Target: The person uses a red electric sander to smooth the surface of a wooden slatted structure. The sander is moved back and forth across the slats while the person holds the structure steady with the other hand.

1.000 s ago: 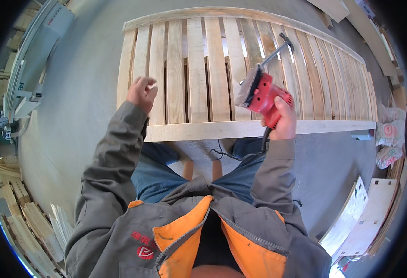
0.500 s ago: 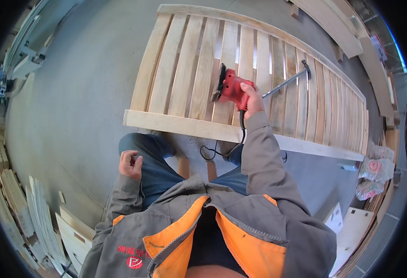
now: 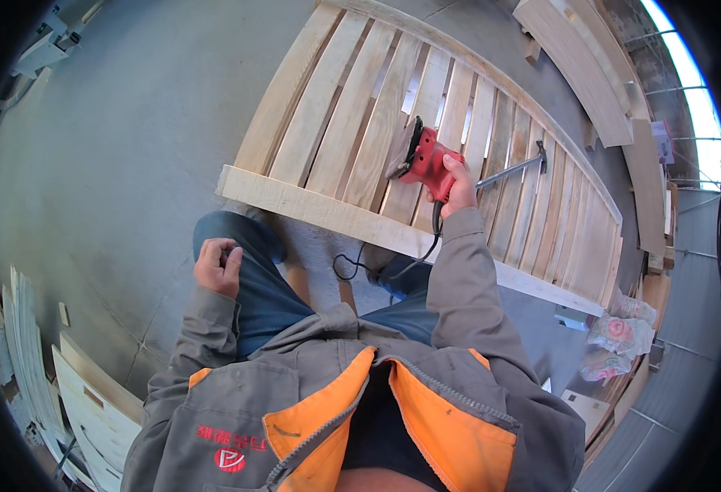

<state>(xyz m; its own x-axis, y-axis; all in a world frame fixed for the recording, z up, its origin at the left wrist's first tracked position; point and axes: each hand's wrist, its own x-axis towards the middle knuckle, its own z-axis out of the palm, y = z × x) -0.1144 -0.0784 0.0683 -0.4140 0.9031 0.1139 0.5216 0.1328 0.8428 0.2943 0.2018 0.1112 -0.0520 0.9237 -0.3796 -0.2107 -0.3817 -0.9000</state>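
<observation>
My right hand (image 3: 459,187) is wrapped round the red body of an electric sander (image 3: 431,166). The tool is tipped on its side over the slats, its black-edged pad facing left. A black cord (image 3: 437,220) runs from its rear down past the frame's near edge. Beneath it is a pale slatted wooden frame (image 3: 328,209). Beside my right hand, a hammer (image 3: 512,169) with a metal shaft lies across the slats. Above my left thigh, my left hand (image 3: 218,267) is closed with curled fingers; a small dark spot shows by the thumb, too small to name.
Long boards (image 3: 582,74) are stacked at the far right. Plastic bags (image 3: 619,336) sit beyond the frame's right end. Panels (image 3: 90,418) and thin strips (image 3: 32,353) lean at the lower left. The cord loops above the floor between my legs and the frame.
The view has shifted and turned slightly. The sander stays in my right hand, pad still turned left and off to one side. My left hand stays closed near my thigh.
</observation>
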